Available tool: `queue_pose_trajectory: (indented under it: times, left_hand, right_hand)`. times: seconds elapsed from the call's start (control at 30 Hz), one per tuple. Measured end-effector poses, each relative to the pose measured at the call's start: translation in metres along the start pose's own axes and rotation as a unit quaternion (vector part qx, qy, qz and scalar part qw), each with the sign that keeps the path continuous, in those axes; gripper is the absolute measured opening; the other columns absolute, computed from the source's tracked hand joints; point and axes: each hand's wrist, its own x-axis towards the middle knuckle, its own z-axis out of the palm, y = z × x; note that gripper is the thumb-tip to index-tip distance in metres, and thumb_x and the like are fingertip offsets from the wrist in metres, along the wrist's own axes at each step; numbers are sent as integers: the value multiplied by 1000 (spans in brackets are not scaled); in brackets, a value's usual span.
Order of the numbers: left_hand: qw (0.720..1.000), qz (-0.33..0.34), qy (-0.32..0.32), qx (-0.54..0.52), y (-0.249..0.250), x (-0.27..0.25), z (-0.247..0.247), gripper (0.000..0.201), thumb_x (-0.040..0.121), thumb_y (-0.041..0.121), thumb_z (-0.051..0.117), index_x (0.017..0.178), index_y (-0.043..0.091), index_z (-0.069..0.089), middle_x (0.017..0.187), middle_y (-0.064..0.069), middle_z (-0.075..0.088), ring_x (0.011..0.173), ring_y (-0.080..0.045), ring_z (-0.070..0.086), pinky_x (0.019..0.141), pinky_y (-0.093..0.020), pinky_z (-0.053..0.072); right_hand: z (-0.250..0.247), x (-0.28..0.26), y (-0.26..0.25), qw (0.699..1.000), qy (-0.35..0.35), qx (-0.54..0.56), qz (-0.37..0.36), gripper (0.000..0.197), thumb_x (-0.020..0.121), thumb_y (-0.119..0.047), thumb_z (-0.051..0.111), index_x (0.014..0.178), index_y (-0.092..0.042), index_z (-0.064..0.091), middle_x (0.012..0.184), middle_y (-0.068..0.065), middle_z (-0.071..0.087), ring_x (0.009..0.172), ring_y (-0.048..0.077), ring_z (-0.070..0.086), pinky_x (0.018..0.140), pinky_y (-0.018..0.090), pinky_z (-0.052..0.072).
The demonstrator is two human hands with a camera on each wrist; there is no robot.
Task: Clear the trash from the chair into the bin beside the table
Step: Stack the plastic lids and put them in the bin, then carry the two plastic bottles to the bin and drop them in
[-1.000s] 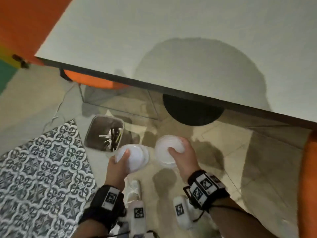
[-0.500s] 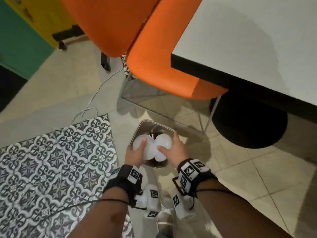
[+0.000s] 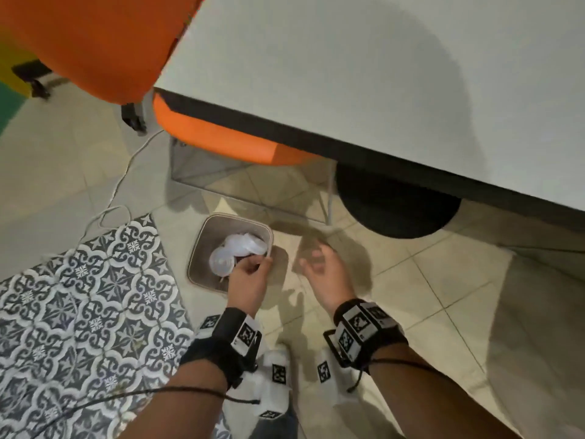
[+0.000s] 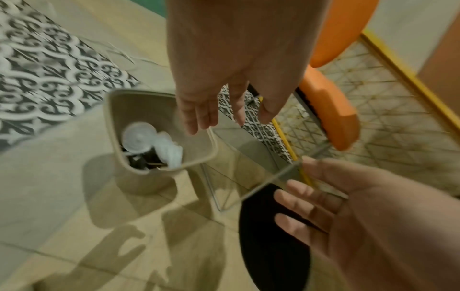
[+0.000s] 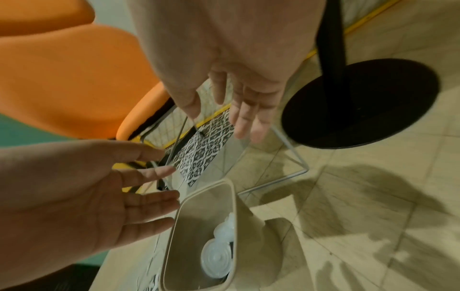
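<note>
step: drop done, I judge | left hand empty, fingers loose, over bin near corner | right hand empty, spread beside it | lids inside | next: I lift clear without clipping the rim

Lids now binned — hands emptied

The orange chair runs off the top edge, its seat tucked under the table; dark scraps beneath the white lids in the bin are too blurred to identify.
</note>
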Motion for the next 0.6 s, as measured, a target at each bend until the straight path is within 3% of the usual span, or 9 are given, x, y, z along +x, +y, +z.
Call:
queue_pose_trajectory:
  times: [0.1, 0.17, 0.23, 0.4, 0.5, 0.53, 0.6]
  left_hand:
    - [999, 18, -37, 16, 19, -46, 61, 15, 90, 16, 59, 97, 3, 62, 76, 4, 58, 69, -7, 50, 67, -19, 40]
    - [996, 29, -82, 25, 30, -86, 109, 15, 90, 18, 59, 98, 6, 62, 78, 4, 58, 71, -6, 51, 73, -24, 41]
    - [987, 40, -148, 49, 35, -130, 160, 14, 91, 21, 59, 96, 8, 63, 80, 4, 60, 74, -6, 53, 79, -27, 41]
    - [950, 90, -276, 115, 28, -242, 296, 8, 90, 21, 59, 83, 20, 62, 79, 6, 62, 81, -11, 57, 79, -27, 43]
    - [926, 107, -333, 144, 14, -304, 372, 9, 91, 20, 59, 83, 23, 63, 82, 5, 64, 81, -11, 59, 75, -25, 45]
    - [919, 109, -347, 151, 10, -322, 394, 8, 90, 20, 59, 84, 23, 63, 82, 5, 65, 82, -12, 59, 75, -25, 46]
    - [905, 124, -368, 176, -2, -352, 433, 7, 90, 24, 59, 85, 25, 63, 82, 5, 65, 82, -13, 60, 79, -29, 48]
  right_hand:
    - [-66, -38, 27, 996, 53, 70, -4, 42, 93, -32, 55, 132, -24, 45, 118, -3, 57, 99, 10, 56, 86, 23, 45]
    - [-115, -65, 53, 985, 99, 139, -8, 31, 93, -28, 55, 122, -36, 48, 104, -9, 58, 92, 8, 56, 74, 12, 45]
    - [-165, -92, 86, 969, 155, 194, -10, 30, 92, -19, 57, 116, -37, 52, 93, -10, 59, 83, 8, 56, 66, 7, 44]
    - [-300, -160, 189, 932, 299, 201, -30, 30, 91, -9, 56, 118, -21, 59, 86, -5, 62, 75, 14, 58, 67, 17, 45]
    - [-377, -202, 253, 900, 393, 188, -38, 28, 85, -17, 55, 112, -25, 58, 82, -9, 62, 75, 19, 63, 70, 29, 52]
    - [-398, -216, 271, 890, 418, 176, -38, 27, 86, -18, 55, 111, -26, 59, 83, -14, 62, 75, 15, 63, 70, 31, 52]
    - [-436, -242, 307, 872, 461, 161, -32, 24, 87, -17, 56, 109, -27, 61, 86, -14, 63, 74, 5, 61, 69, 24, 49]
